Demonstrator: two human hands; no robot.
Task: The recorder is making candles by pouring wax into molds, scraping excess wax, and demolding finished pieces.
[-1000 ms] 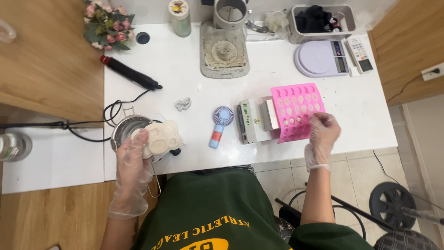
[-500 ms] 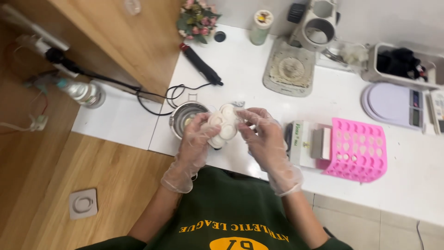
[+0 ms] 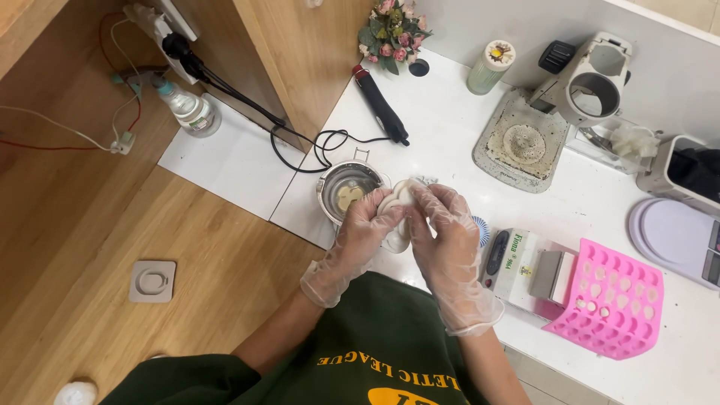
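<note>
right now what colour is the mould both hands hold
White, a soft mould in the head view, between left hand and right hand.

gloves (image 3: 450, 247): thin clear plastic, wrinkled
pot (image 3: 346, 189): shiny metal
mould tray (image 3: 611, 300): matt pink silicone
floor (image 3: 112, 225): smooth wood

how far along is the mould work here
Done: some cells of the pink mould hold pale pieces. In hand: the left hand and right hand both grip a white mould beside the metal pot, which holds a little pale material. Left: many pink cells look empty.
</note>
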